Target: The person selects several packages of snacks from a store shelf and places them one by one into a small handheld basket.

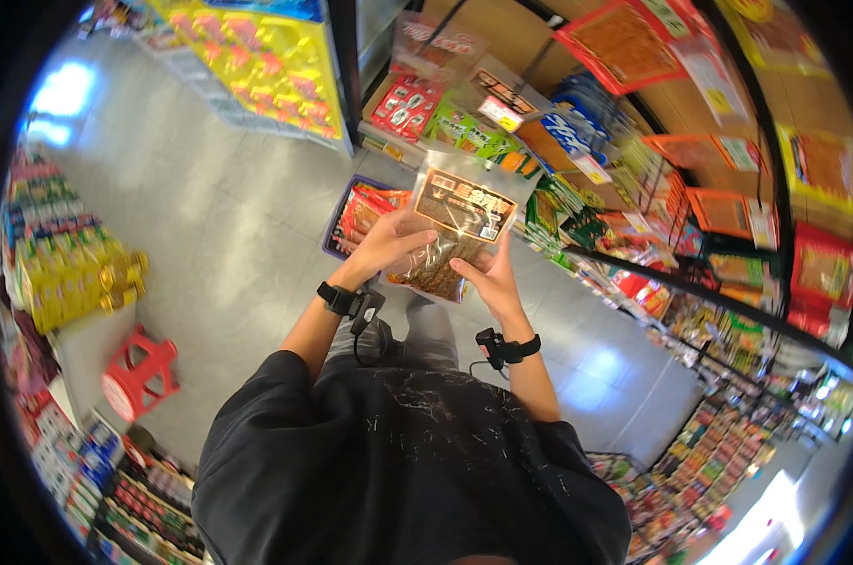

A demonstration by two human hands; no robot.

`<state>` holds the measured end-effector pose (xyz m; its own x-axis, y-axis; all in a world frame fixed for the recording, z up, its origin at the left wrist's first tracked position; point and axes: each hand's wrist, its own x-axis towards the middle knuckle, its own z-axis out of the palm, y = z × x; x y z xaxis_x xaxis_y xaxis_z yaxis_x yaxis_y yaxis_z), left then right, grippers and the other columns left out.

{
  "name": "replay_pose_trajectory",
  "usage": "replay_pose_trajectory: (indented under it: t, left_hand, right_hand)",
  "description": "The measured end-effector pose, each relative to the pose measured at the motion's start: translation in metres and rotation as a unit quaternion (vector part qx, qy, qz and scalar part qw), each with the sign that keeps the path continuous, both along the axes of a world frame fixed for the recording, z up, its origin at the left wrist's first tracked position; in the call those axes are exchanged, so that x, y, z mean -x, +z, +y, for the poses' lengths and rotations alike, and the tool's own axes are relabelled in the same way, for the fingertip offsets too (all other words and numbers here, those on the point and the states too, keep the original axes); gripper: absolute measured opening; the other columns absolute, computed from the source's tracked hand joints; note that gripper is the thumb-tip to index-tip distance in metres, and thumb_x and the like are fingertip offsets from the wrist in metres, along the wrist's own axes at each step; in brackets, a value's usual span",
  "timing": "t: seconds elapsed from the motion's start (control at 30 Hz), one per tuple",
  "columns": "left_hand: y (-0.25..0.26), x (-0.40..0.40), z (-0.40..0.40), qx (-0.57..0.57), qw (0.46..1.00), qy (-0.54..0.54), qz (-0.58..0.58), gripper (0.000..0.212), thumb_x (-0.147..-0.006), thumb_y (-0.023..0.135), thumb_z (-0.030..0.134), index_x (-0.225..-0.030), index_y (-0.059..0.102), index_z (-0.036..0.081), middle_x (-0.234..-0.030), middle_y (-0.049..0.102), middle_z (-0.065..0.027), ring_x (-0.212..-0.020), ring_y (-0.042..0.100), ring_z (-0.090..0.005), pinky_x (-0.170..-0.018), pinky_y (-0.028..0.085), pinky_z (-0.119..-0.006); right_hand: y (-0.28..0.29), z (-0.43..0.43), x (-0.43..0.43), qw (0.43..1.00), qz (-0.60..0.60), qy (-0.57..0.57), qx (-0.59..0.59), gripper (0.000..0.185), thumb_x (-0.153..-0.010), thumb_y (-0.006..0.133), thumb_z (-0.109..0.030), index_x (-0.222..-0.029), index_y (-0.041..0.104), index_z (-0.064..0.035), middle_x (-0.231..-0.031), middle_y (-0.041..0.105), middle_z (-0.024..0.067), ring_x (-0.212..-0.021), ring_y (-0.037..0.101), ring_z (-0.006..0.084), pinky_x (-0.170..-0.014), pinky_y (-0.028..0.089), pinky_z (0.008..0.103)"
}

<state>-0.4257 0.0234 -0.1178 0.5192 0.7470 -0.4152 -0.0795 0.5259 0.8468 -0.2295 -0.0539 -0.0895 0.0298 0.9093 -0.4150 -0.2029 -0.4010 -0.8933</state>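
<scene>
A clear plastic snack packet (pixel 461 212) with a dark and orange printed label is held up between my two hands. Brown pieces of food show through its lower part. My left hand (pixel 392 244) grips the packet's left edge, thumb across the front. On the lower right side, my right hand (pixel 493 275) holds it with the thumb on the front. Below and behind my left hand, a purple basket (pixel 331 224) with red packets in it stands on the floor. Each wrist bears a black strap with a small device.
Racks of hanging snack packets (pixel 620 46) run along the right, with green packets (pixel 461 131) on a lower shelf. A yellow display (pixel 271 63) stands at the upper left. A red plastic stool (pixel 140 374) and stacked yellow oil bottles (pixel 73 275) are at the left.
</scene>
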Motion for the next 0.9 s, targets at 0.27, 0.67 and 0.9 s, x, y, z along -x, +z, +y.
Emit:
replay_pose_trajectory:
  t: [0.27, 0.67, 0.9]
  left_hand:
    - [-0.159, -0.068, -0.08, -0.03, 0.98, 0.066, 0.187, 0.062, -0.074, 0.071, 0.02, -0.125, 0.041, 0.0, -0.088, 0.066, -0.0171, -0.082, 0.066, -0.0297, -0.074, 0.051, -0.037]
    - [-0.333, -0.199, -0.16, 0.177, 0.939, 0.184, 0.232, 0.049, -0.079, 0.061, 0.009, -0.12, 0.034, 0.002, -0.08, 0.064, -0.0214, -0.079, 0.065, -0.0409, -0.071, 0.05, -0.044]
    - [-0.403, -0.181, -0.138, -0.016, 0.898, 0.26, 0.355, 0.076, -0.082, 0.056, 0.006, -0.141, 0.01, -0.01, -0.132, 0.042, -0.0309, -0.122, 0.044, -0.0443, -0.098, 0.04, -0.042]
  right_hand:
    - [-0.139, -0.025, -0.056, 0.991, -0.063, 0.051, 0.105, 0.081, -0.076, 0.071, 0.004, -0.14, 0.022, -0.0074, -0.13, 0.044, 0.0133, -0.111, 0.051, 0.0204, -0.09, 0.048, 0.0315]
    - [-0.367, -0.053, -0.175, 0.904, -0.289, 0.226, 0.22, 0.082, -0.078, 0.073, -0.008, -0.141, 0.019, -0.0061, -0.103, 0.064, 0.0171, -0.091, 0.065, 0.0232, -0.08, 0.052, 0.0332]
    - [-0.475, 0.001, -0.086, 0.862, -0.378, 0.338, -0.014, 0.083, -0.083, 0.06, -0.004, -0.148, 0.009, -0.0025, -0.146, 0.022, 0.0304, -0.136, 0.025, 0.0411, -0.109, 0.028, 0.0426]
